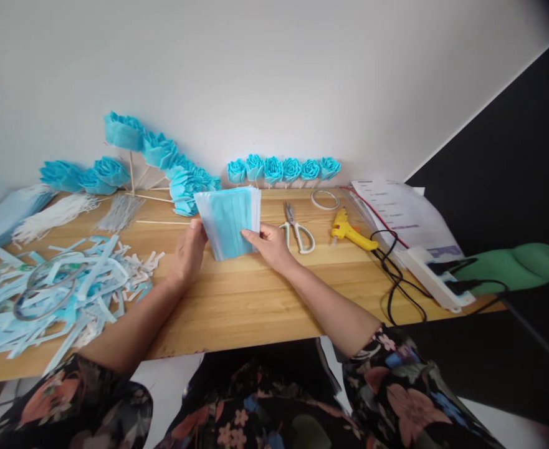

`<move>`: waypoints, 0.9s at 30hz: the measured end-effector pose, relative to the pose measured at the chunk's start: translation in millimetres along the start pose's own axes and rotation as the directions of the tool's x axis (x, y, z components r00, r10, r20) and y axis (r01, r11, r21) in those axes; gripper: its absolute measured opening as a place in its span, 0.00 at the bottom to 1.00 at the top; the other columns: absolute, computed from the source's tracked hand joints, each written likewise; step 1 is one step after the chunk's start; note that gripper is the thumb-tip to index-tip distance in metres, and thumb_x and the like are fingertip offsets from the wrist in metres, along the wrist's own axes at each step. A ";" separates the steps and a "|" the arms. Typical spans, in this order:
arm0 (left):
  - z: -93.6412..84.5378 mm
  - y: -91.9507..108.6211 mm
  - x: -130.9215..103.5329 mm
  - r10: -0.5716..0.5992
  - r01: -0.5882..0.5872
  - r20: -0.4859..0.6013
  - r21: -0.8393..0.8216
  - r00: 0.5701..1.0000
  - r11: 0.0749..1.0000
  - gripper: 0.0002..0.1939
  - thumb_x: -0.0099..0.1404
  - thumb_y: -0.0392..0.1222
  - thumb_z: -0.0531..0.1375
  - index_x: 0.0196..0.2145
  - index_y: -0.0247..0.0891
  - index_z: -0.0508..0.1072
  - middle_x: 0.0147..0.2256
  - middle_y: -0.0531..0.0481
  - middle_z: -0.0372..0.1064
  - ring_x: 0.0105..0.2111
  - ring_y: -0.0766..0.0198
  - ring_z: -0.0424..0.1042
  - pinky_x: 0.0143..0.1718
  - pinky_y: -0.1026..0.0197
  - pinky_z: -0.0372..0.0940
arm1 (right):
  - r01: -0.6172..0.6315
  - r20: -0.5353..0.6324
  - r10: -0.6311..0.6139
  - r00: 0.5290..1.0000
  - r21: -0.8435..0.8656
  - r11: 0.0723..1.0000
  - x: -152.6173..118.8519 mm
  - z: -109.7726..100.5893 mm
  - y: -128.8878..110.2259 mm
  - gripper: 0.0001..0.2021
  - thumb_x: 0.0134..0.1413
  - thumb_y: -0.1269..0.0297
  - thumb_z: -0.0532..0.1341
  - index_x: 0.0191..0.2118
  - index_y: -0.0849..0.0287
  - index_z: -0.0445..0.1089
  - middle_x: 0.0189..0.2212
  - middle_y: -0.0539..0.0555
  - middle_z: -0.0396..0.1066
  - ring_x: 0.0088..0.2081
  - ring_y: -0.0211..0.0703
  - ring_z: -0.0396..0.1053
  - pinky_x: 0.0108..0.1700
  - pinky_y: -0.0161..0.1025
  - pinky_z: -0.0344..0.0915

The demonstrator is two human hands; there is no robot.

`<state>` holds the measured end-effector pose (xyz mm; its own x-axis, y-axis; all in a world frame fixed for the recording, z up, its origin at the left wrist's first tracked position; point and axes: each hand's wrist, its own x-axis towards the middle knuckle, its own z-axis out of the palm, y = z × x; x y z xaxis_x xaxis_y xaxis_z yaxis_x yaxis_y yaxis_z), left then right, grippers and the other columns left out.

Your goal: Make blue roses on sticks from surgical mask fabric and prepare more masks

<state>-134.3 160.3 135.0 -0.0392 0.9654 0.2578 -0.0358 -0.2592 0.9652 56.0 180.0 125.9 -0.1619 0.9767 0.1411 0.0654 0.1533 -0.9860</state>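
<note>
Between my hands, raised a little over the wooden table, I hold a stack of flat light-blue sheets with whitish edges, which look like mask fabric. My left hand supports its left edge, fingers partly hidden behind it. On the right edge, my right hand grips with the thumb across the front face. Just right of that hand lie white-handled scissors, blades pointing to the wall. A thin wooden stick lies beyond my left hand.
Blue fabric flowers on sticks lean at the back left; several smaller flowers line the wall. A scrap pile covers the left. At right are a tape roll, yellow glue gun, cables, papers and a power strip.
</note>
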 end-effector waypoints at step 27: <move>-12.3 -12.9 7.1 -0.225 0.212 -0.018 -0.271 0.974 0.939 0.23 0.48 0.56 0.77 0.23 0.35 0.75 0.23 0.53 0.68 0.25 0.69 0.65 0.30 0.66 0.62 | -0.199 0.008 0.210 0.978 0.355 0.914 2.3 -1.9 0.5 0.21 0.35 0.49 0.77 0.35 0.57 0.80 0.32 0.49 0.80 0.35 0.44 0.72 0.42 0.41 0.68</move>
<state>-146.3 170.2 123.8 -0.0479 0.9983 0.0328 -0.3127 -0.0462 0.9487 57.6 182.6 126.0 -0.1525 0.9859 -0.0694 -0.2572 -0.1073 -0.9604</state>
